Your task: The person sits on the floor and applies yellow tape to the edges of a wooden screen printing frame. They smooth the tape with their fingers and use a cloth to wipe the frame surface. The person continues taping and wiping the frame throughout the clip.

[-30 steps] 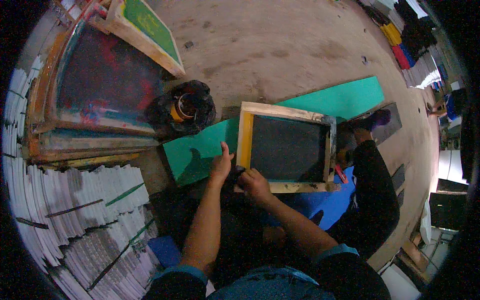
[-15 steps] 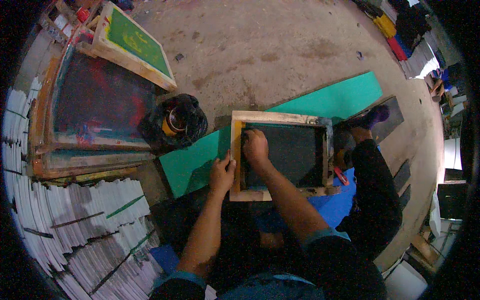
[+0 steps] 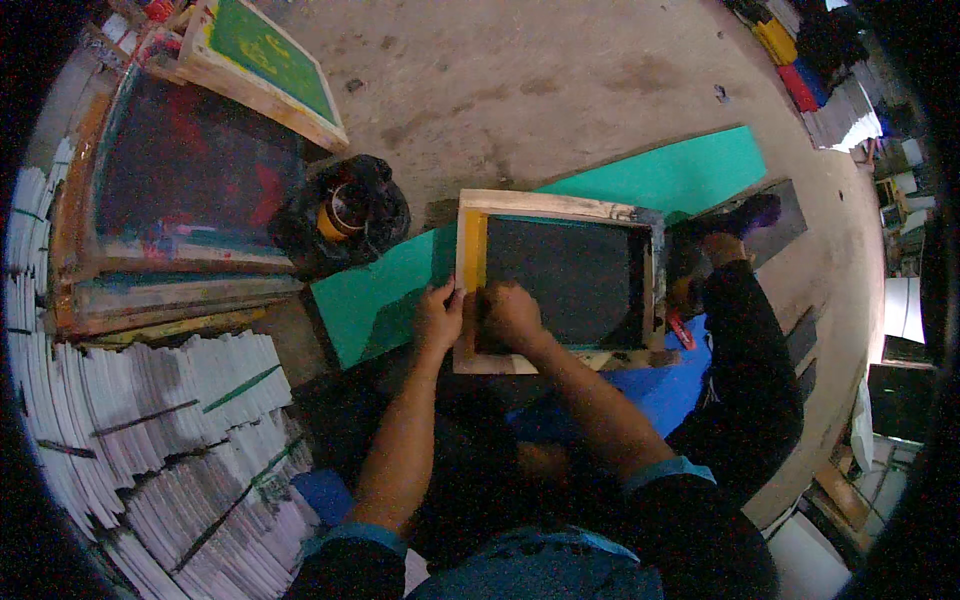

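Note:
A wooden screen-printing frame (image 3: 560,203) with dark mesh (image 3: 570,275) is in front of me, over a green board (image 3: 670,175). A yellow strip (image 3: 474,255) runs along the inner left side of the frame. My left hand (image 3: 438,318) is closed on the frame's left rail, thumb on the near side. Inside the frame, my right hand (image 3: 513,316) rests low at the mesh's left edge, its fingers curled down. Whatever lies under those fingers is hidden.
A yellow-orange tub (image 3: 335,222) in a black plastic bag (image 3: 385,215) stands left of the frame. Beyond it are larger stained screens (image 3: 190,180) and a green-meshed one (image 3: 270,65). Bundled paper stacks (image 3: 190,390) fill the near left. My leg (image 3: 750,350) is at right, beside a red object (image 3: 682,330).
My right hand has slid toward me along the mesh's left edge, from the far corner to the near one. My left hand still grips the rail. The whole view has shifted slightly.

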### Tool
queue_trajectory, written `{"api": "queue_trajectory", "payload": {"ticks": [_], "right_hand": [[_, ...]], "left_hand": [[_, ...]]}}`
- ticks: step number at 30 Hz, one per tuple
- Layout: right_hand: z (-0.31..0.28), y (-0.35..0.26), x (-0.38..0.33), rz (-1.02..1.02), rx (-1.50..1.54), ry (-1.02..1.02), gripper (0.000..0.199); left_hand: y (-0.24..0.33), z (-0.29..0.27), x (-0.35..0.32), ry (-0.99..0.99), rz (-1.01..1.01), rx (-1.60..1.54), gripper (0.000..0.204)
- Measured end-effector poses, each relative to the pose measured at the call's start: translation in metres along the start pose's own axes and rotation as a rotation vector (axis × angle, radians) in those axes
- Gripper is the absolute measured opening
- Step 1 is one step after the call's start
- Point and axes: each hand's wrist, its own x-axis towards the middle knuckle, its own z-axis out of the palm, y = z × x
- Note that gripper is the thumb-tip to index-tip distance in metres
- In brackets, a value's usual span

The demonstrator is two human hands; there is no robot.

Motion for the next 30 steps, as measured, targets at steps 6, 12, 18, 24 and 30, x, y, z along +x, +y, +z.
{"api": "queue_trajectory", "payload": {"ticks": [6, 12, 18, 24, 30], "right_hand": [[0.007, -0.002, -0.031, 0.005, -0.214, -0.284, 0.026], [-0.031, -0.034, -0.029, -0.014, -0.149, -0.415, 0.027], [-0.031, 0.034, -0.046, 0.141, 0.089, 0.04, 0.026], [-0.061, 0.1, -0.045, 0.087, 0.214, 0.509, 0.032], [-0.126, 0.209, -0.105, 0.456, -0.145, 0.723, 0.032]], "left_hand": [[-0.031, 0.025, 0.015, 0.088, 0.16, -0.038, 0.043], [-0.083, 0.049, 0.039, 0.109, 0.122, -0.145, 0.045], [-0.07, 0.054, 0.027, 0.217, 0.137, -0.067, 0.05], [0.001, 0.022, -0.021, 0.468, 0.309, 0.219, 0.051], [0.04, 0.016, -0.053, 0.414, 0.47, 0.186, 0.042]]}}
